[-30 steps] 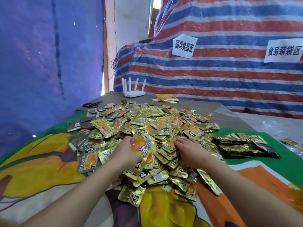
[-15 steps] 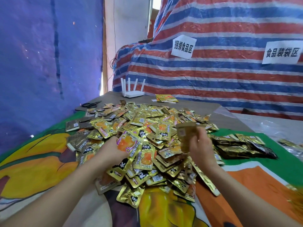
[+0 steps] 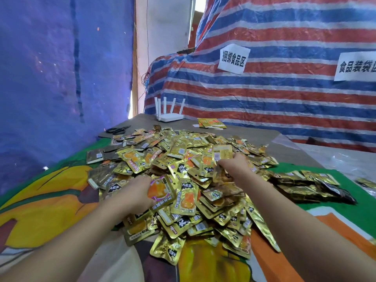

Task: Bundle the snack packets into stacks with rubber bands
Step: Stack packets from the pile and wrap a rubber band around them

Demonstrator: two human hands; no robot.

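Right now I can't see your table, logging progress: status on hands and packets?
Left hand gripping a packet on the pile. Right hand holding a packet upright. No rubber band seen. Nothing blocking.

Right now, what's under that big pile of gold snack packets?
The heap of gold foil snack packets lies on a printed cloth with green, orange and yellow shapes, and farther back on a grey tabletop. The surface directly beneath the heap is covered.

Bright, diffuse daylight, strongest through the far gap (image 3: pixel 198 4) between tarps, blown out white. Gold packets (image 3: pixel 183 159) throw specular glare. Shadows soft. Wide-angle bending at edges; near forearms and right-edge packets soft, slightly blurred.
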